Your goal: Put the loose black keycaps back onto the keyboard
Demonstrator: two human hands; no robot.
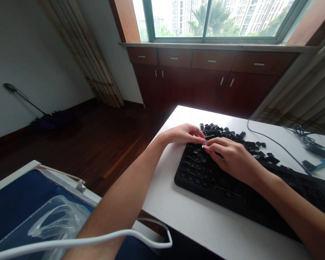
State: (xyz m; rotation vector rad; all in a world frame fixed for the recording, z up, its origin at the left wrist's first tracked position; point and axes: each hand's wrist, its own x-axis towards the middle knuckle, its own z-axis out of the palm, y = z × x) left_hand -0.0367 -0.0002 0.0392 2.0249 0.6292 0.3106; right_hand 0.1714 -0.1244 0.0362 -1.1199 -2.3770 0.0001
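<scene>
A black keyboard (196, 191) with its keycaps off lies on the white table, its bare key sockets showing. Over its far left corner my two hands meet, fingertips nearly touching. My left hand (186, 133) comes in from the left with thumb and fingers pinched together. From the right, my right hand (230, 153) reaches across the keyboard, its fingers also closed in a pinch. A tiny pale bit shows at the fingertips, too small to name. Just behind my hands spreads a heap of loose black keycaps (230, 134).
On the right of the table (162, 187) lie a coiled black cable (300, 135) and a blue-and-black tool (323, 164). A white cord (105, 238) loops past my left forearm. A blue-topped seat with a clear plastic bag (62, 216) stands at lower left.
</scene>
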